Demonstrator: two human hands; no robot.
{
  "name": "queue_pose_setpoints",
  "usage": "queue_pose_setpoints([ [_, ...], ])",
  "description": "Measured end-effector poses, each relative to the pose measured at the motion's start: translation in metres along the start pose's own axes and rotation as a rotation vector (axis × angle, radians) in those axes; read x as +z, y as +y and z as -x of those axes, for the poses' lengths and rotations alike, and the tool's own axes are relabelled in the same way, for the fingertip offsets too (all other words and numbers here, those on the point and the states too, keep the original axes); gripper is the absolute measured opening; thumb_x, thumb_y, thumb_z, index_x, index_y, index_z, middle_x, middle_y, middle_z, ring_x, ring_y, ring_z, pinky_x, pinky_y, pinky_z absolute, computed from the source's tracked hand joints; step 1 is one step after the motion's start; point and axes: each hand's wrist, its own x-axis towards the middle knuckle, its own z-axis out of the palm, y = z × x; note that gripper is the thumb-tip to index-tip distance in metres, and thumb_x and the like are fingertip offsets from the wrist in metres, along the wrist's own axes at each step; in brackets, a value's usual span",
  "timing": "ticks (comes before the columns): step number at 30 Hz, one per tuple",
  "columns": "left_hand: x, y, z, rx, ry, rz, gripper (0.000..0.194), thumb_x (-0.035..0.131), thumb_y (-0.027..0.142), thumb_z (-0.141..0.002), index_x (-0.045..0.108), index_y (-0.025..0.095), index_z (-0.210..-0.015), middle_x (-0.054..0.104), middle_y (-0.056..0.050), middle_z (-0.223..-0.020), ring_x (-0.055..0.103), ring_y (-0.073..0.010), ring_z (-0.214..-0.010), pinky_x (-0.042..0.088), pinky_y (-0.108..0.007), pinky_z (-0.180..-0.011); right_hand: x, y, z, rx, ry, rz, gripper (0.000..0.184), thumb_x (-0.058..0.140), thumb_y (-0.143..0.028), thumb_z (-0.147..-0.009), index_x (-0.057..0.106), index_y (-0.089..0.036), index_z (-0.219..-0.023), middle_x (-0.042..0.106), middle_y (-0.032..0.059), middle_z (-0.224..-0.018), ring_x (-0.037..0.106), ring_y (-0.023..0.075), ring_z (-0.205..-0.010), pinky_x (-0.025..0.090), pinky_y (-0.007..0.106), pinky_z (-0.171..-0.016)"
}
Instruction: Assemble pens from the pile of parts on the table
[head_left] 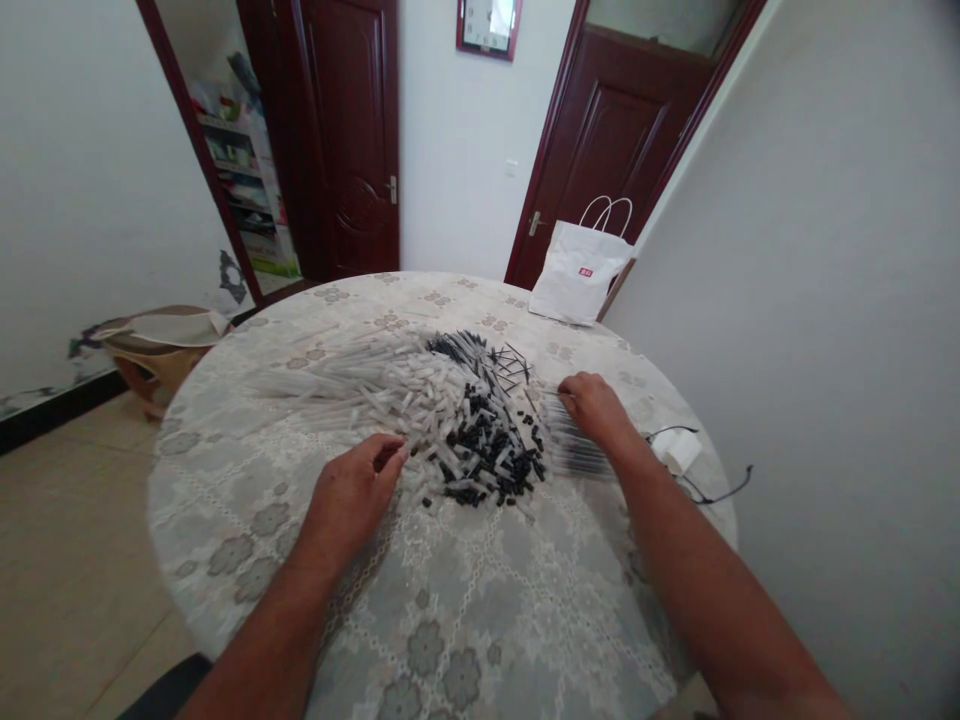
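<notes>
My left hand is at the near left edge of the pile, thumb and fingertips pinched together beside the white translucent caps. Whatever is between them is too small to make out. On the right, my right hand pinches the end of a slim pen at the far side of a row of clear pens with dark cores. Small black plugs lie heaped between my hands. Behind them are dark thin refills, and long clear pen barrels spread out to the left.
A patterned cloth covers the round table. Glasses and a small white object lie at the right. A white paper bag stands at the back right edge. A brown stool is beyond the table's left side.
</notes>
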Motion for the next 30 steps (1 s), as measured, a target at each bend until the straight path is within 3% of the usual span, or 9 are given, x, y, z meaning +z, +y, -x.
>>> queue_pose_setpoints([
  [3, 0.002, -0.004, 0.000, 0.056, -0.038, -0.136, 0.028, 0.059, 0.042, -0.089, 0.075, 0.024, -0.103, 0.080, -0.008, -0.098, 0.073, -0.0284, -0.089, 0.051, -0.036, -0.083, 0.014, 0.022, -0.019, 0.053, -0.062, 0.052, 0.029, 0.051, -0.026, -0.102, 0.074, -0.014, -0.115, 0.070, 0.0171, -0.115, 0.059, 0.0255, -0.111, 0.042, 0.032, -0.096],
  [8, 0.003, -0.012, -0.002, 0.077, -0.069, -0.265, 0.030, 0.055, 0.041, -0.092, 0.074, 0.024, -0.108, 0.079, -0.010, -0.100, 0.073, -0.0293, -0.090, 0.049, -0.035, -0.081, 0.034, 0.032, -0.036, 0.063, -0.157, 0.089, 0.030, 0.052, -0.026, -0.102, 0.074, -0.017, -0.118, 0.071, 0.0168, -0.119, 0.059, 0.0250, -0.114, 0.042, 0.030, -0.096],
  [17, -0.024, -0.036, -0.013, -0.005, -0.044, -0.369, 0.033, 0.053, 0.046, -0.093, 0.071, 0.024, -0.110, 0.078, -0.010, -0.099, 0.073, -0.0293, -0.091, 0.049, -0.035, -0.080, 0.049, 0.043, -0.039, 0.099, -0.230, 0.098, 0.039, 0.050, -0.011, -0.095, 0.073, -0.016, -0.126, 0.073, 0.0160, -0.120, 0.065, 0.0210, -0.110, 0.043, 0.026, -0.091],
  [25, -0.024, -0.032, -0.008, -0.008, 0.007, -0.174, 0.021, 0.065, 0.035, -0.086, 0.076, 0.025, -0.100, 0.078, -0.011, -0.093, 0.070, -0.0308, -0.089, 0.047, -0.038, -0.083, 0.045, 0.027, -0.019, 0.111, -0.143, 0.098, 0.042, 0.043, -0.008, -0.096, 0.072, -0.013, -0.126, 0.070, 0.0202, -0.121, 0.065, 0.0249, -0.111, 0.044, 0.031, -0.091],
  [30, -0.029, -0.026, -0.010, -0.087, -0.047, -0.356, 0.025, 0.059, 0.027, -0.092, 0.074, 0.022, -0.111, 0.077, -0.013, -0.107, 0.070, -0.0279, -0.097, 0.048, -0.037, -0.087, 0.031, -0.014, 0.012, -0.021, -0.015, -0.008, 0.034, 0.043, -0.021, -0.102, 0.072, -0.016, -0.118, 0.072, 0.0148, -0.112, 0.065, 0.0238, -0.107, 0.043, 0.030, -0.091],
])
